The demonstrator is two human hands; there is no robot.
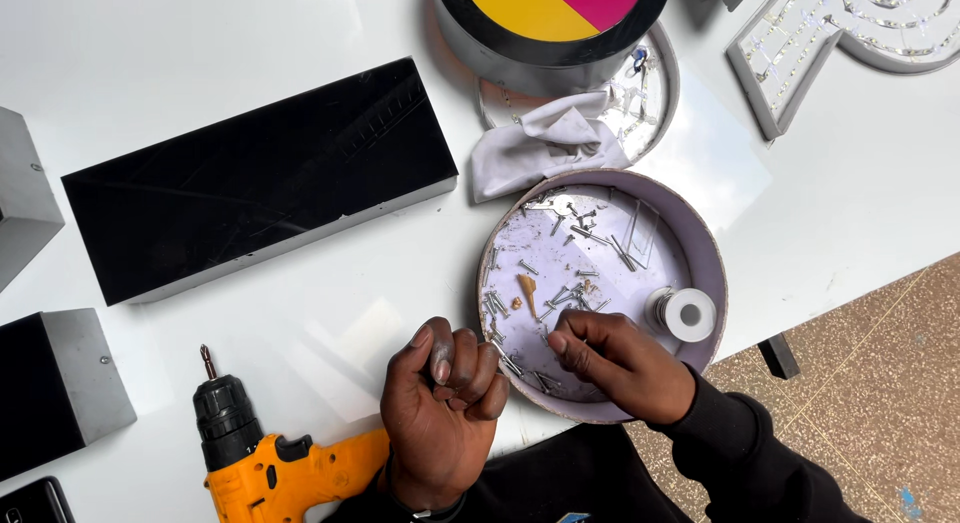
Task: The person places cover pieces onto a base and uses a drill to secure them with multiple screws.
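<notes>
1. Our right hand [618,361] dips into the round tray [712,253], fingertips pinched on loose screws [560,298] at its six o'clock, where they collect.
2. Our left hand [440,413] is curled closed at the tray's eight o'clock; whether it holds anything, we cannot tell.
3. The yellow cordless drill [275,463] lies at its nine o'clock, within reach.

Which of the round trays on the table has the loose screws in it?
The lilac tray nearest the person, where the right hand reaches in. The other round one has a black rim and a yellow and pink face.
</notes>
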